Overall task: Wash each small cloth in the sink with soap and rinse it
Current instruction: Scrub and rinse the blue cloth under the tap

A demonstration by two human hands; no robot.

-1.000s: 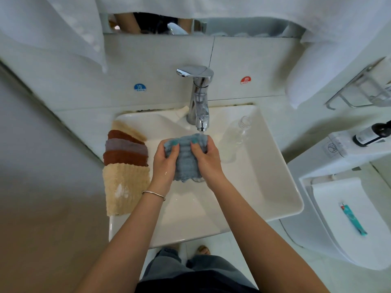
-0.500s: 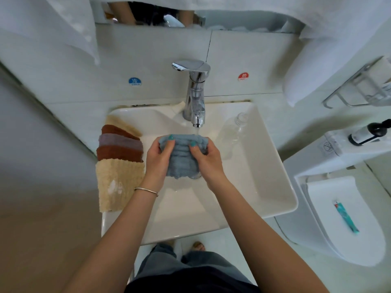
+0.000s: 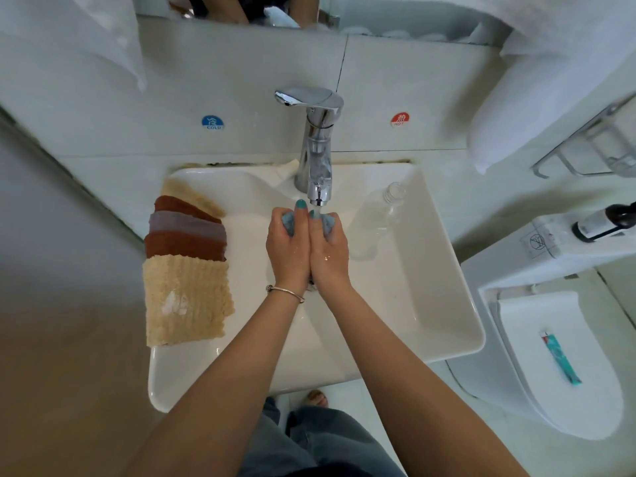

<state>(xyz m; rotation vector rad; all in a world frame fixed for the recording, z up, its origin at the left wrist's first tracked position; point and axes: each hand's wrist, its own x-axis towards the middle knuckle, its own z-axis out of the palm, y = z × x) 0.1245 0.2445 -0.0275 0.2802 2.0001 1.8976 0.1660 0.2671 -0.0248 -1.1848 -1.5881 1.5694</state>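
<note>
A small blue cloth (image 3: 288, 222) is bunched up between my two hands over the white sink (image 3: 430, 287), right under the chrome faucet (image 3: 318, 146), whose water runs onto it. My left hand (image 3: 287, 247) and my right hand (image 3: 330, 249) are pressed side by side and squeeze the cloth, so only bits of blue show at the fingertips. Several folded cloths lie stacked on the sink's left rim: a beige one (image 3: 187, 301) in front, then brown (image 3: 182, 246), grey-purple (image 3: 186, 225) and more behind.
A clear plastic bottle (image 3: 377, 218) lies inside the sink at the right. A toilet (image 3: 557, 356) with a teal tube (image 3: 561, 358) on its lid stands to the right, a dark bottle (image 3: 605, 220) on its tank. White towels hang above.
My hands have come together and crushed the spread blue cloth into a tight wad under the running water; most of the cloth is now hidden between my palms.
</note>
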